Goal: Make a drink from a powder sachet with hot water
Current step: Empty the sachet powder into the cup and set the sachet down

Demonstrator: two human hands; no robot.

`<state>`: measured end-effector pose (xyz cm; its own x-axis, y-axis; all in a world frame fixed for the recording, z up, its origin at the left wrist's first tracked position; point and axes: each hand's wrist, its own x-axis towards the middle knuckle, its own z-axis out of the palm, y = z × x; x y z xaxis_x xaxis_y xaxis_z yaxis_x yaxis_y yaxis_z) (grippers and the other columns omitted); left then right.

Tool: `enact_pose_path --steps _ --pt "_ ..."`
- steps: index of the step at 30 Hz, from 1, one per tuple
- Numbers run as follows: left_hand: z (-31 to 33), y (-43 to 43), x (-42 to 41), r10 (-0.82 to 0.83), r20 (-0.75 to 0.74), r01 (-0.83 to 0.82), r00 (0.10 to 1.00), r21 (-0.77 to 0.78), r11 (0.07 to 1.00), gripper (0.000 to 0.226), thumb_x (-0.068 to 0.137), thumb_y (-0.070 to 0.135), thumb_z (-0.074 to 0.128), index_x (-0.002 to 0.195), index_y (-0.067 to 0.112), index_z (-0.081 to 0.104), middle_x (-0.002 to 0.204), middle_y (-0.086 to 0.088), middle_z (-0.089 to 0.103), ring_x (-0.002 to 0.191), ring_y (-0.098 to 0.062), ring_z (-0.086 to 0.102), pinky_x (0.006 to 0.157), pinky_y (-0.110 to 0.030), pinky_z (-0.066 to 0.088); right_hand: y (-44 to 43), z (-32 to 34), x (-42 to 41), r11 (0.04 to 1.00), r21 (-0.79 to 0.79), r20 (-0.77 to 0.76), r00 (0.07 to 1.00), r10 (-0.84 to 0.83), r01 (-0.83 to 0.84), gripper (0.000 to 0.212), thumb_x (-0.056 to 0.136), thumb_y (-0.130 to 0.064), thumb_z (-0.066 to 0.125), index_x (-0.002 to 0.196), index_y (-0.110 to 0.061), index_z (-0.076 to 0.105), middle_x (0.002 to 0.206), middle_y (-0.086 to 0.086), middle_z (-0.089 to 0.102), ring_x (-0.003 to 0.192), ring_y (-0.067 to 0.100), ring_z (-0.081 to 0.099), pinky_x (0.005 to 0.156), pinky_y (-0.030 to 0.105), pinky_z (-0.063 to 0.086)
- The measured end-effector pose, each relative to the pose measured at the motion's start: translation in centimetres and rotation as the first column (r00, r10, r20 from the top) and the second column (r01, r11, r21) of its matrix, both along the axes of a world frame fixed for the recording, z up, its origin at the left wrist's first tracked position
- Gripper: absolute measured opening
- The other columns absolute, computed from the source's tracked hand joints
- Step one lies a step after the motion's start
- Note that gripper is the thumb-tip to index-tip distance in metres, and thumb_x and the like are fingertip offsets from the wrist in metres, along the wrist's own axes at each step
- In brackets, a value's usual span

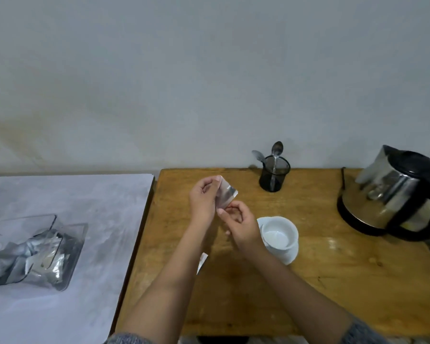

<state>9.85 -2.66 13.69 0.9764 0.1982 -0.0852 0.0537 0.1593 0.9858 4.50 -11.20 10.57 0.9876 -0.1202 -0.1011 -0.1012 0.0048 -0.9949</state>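
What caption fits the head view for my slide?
Both hands hold a silver sachet above a wooden table, beside an empty white cup.

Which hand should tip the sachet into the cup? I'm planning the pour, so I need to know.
Right, probably. The right hand pinches the silver foil sachet's lower end and sits right beside the white ceramic cup; the left hand holds the upper end, farther from it.
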Motion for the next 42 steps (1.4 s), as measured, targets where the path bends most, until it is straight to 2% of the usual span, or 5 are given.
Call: enact_pose_path --steps 15,22,29,34,42 --pt "1.9 -9.0 -2.6 -0.350 0.080 0.331 0.933 0.187 0.925 0.008 0.078 0.011 0.070 0.084 0.009 0.065 0.071 0.003 0.066 0.063 -0.001 0.059 0.060 -0.013 0.050 -9.9 2.5 -2.5 0.759 0.481 -0.204 0.898 -0.390 0.439 0.007 0.099 -0.015 0.043 0.097 -0.014 0.050 0.085 0.009 0.057 0.067 0.013 0.059 0.065 0.025 0.053" --pt "0.7 -11.2 -3.1 -0.259 0.119 0.215 0.959 0.292 0.932 0.010 0.078 0.009 0.070 0.076 0.014 0.062 0.070 0.004 0.061 0.058 0.008 0.053 0.058 -0.006 0.045 -12.5 1.7 -2.3 0.622 0.628 -0.323 0.884 -0.339 0.468 0.008 0.090 -0.002 0.058 0.093 -0.008 0.052 0.086 0.010 0.063 0.074 0.013 0.062 0.067 0.019 0.058" --pt "-0.5 -11.1 -1.6 -0.415 -0.102 0.425 0.904 0.322 0.846 0.025 0.076 -0.002 0.068 0.091 0.014 0.056 0.070 0.003 0.055 0.051 0.007 0.052 0.053 -0.004 0.045 -15.6 0.5 -1.7 0.882 0.367 -0.379 0.913 -0.149 0.296 0.011 0.094 -0.003 0.050 0.085 -0.008 0.051 0.072 0.006 0.054 0.045 0.003 0.055 0.059 0.024 0.047" --pt "-1.4 -11.8 0.1 -0.557 -0.303 0.630 0.773 0.470 0.618 0.049 0.075 -0.003 0.067 0.121 0.010 0.055 0.080 0.001 0.058 0.074 -0.013 0.056 0.075 -0.025 0.051 -17.8 -0.2 -1.0 0.991 0.025 -0.433 0.895 -0.108 0.132 0.009 0.093 -0.002 0.052 0.101 -0.004 0.051 0.077 0.006 0.055 0.061 0.014 0.052 0.054 0.024 0.047" --pt "-3.8 -12.9 -0.1 -0.499 -0.355 0.575 0.791 0.711 0.406 0.025 0.082 0.009 0.065 0.106 0.011 0.065 0.084 -0.005 0.061 0.070 -0.016 0.053 0.061 -0.022 0.041 -18.7 -1.4 0.1 0.890 -0.438 -0.310 0.950 -0.022 -0.122 0.022 0.088 -0.004 0.055 0.075 -0.018 0.045 0.067 -0.001 0.044 0.062 0.013 0.042 0.058 0.027 0.039"
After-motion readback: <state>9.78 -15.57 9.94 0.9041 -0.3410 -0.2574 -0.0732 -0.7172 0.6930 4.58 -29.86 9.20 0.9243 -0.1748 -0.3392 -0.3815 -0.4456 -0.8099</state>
